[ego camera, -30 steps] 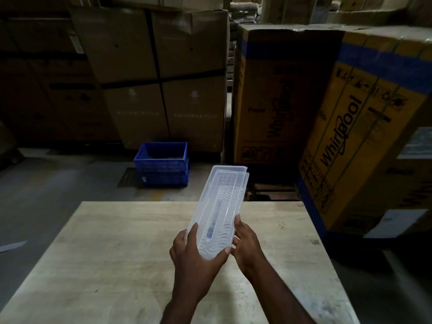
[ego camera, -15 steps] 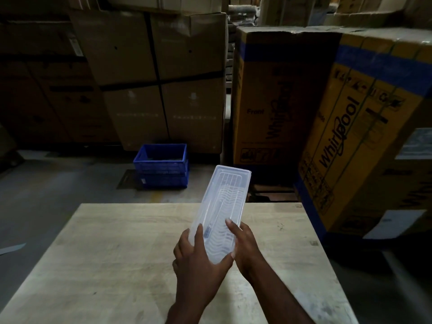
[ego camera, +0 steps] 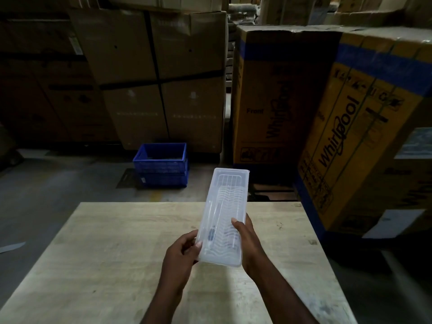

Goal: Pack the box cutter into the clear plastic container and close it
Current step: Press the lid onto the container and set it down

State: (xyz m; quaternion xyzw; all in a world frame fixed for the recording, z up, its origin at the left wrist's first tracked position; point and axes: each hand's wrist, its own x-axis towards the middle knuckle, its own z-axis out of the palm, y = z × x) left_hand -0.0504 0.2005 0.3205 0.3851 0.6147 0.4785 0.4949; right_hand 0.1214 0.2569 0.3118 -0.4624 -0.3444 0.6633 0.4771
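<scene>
A long clear plastic container (ego camera: 228,197) with its lid on is held above the wooden table (ego camera: 117,242), pointing away from me. Through the ribbed plastic I see the slim box cutter (ego camera: 213,232) lying lengthwise inside, with a dark part near its close end. My left hand (ego camera: 181,258) grips the container's near left edge. My right hand (ego camera: 247,244) grips its right side, thumb on top of the lid.
A blue plastic crate (ego camera: 161,163) stands on the floor beyond the table. Tall brown cardboard boxes (ego camera: 159,73) rise behind it. Large yellow appliance cartons (ego camera: 346,136) stand close to the table's far right corner.
The lid, slightly offset a second ago, now sits flush on the container. Both hands have shifted along the near end; the right thumb has come onto the lid.
</scene>
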